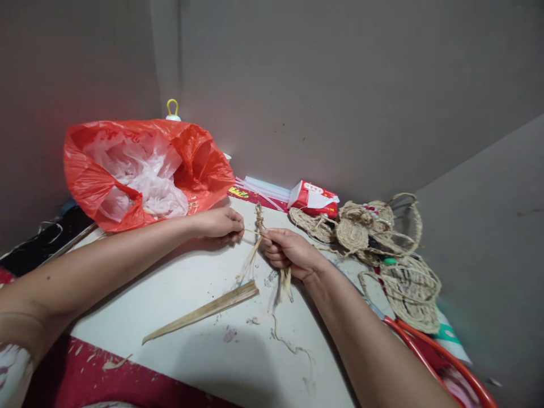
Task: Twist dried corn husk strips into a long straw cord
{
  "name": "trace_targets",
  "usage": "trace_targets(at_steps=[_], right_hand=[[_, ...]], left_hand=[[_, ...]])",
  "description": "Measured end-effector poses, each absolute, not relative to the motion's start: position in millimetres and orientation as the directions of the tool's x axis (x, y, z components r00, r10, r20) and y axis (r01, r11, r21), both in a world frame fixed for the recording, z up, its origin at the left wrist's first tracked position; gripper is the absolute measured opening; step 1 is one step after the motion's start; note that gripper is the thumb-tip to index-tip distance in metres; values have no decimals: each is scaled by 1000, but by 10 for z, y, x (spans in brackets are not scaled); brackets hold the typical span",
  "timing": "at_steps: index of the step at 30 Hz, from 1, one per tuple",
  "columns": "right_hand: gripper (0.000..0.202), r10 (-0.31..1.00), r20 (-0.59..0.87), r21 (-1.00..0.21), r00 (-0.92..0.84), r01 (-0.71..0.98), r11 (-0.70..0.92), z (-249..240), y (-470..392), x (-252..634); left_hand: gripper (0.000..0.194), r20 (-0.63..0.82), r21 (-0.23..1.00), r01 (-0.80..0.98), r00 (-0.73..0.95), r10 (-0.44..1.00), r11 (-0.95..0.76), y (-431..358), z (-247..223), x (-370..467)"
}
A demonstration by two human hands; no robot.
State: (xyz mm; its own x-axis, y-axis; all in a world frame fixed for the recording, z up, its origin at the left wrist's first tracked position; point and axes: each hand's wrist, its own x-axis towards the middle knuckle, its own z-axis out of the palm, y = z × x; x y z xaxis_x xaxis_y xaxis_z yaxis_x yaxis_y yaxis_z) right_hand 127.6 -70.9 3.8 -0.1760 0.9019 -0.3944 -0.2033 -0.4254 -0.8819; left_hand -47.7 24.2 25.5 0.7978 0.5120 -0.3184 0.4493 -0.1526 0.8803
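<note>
A short knotted braid of dried plant fibre [259,216] stands up between my two hands over the white board. My right hand [291,252] is closed around its lower strands, and loose ends [286,283] hang out below the fist. Pinched in the fingers of my left hand [223,225] is a thin fibre strand [251,231], stretched across toward the braid. More pale strands [250,259] trail downward between the hands. In front of them a long dry leaf strip [204,310] lies flat on the board.
At the left sits a red plastic bag [204,170] with white plastic inside. A red tissue pack [304,195] is by the wall. Woven straw pieces [352,232] pile up at the right, near red-handled scissors [419,345]. The white board [204,362] has scraps on it.
</note>
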Motion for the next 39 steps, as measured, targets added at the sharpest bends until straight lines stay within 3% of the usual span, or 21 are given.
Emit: trace_targets(at_steps=[4,6,8,11,13,23,26,32,36,39], right_hand=[[30,901,-379,-866,-213,-261,-426,23,-702,1317],[29,902,-370,-858,-224,-288,-424,25,-698,1328],[29,904,-361,-851,-229,-315,-420,37,-694,1334],[28,910,-349,-840,-223,-357,-409,63,-687,1338],[28,915,-345,-829,-209,-388,-402,74,-680,1344],[25,928,-350,-778,-128,-513,-364,97,-651,1353],[25,927,-353,-768,-130,-525,-366,113,-655,1336],[25,930,-343,-759,-132,-545,-357,125,-656,1334],[24,930,-337,-757,-143,-547,-359,109,-656,1328],[24,930,-336,-756,-149,-546,-361,96,-652,1330]], left_hand=[[10,-32,603,557,732,680,-571,158,379,-611],[9,127,453,575,715,687,-682,1,443,-690],[14,145,372,576,738,659,-728,-211,478,-753],[19,-74,417,570,798,598,-708,-507,437,-791],[16,-126,430,568,808,576,-702,-621,363,-781],[9,-130,449,566,807,577,-691,-709,278,-689],[8,-131,519,544,813,567,-660,-737,281,-685],[11,-264,845,482,753,603,-231,-588,321,-829],[29,-355,909,415,716,601,42,-400,364,-982],[27,-360,917,388,697,621,96,-299,384,-1053]])
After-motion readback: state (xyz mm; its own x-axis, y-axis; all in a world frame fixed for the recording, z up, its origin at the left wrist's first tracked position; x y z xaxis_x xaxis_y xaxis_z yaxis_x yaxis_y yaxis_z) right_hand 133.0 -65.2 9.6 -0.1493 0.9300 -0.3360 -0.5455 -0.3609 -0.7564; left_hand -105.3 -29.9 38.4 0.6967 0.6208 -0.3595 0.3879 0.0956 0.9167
